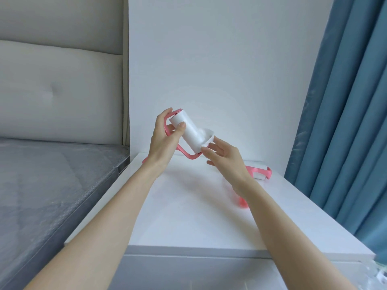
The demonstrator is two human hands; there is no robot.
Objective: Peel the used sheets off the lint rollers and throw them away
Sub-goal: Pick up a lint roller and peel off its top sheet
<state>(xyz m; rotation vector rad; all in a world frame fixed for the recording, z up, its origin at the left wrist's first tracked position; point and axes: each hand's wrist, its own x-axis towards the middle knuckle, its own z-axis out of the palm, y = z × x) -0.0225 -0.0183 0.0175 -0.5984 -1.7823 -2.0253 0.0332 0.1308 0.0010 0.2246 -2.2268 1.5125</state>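
My left hand (165,137) grips a lint roller (189,130) with a white roll and a pink frame, holding it tilted above the white cabinet top (188,206). My right hand (224,158) pinches a partly peeled white sheet (207,136) at the roll's lower end; the sheet curls away from the roll. A second pink lint roller (259,173) lies on the cabinet top behind my right wrist, its handle partly hidden by my forearm.
A bed with a plastic-covered grey mattress (52,185) and padded headboard (60,91) stands to the left. A blue curtain (345,122) hangs on the right. A white wall rises behind the cabinet.
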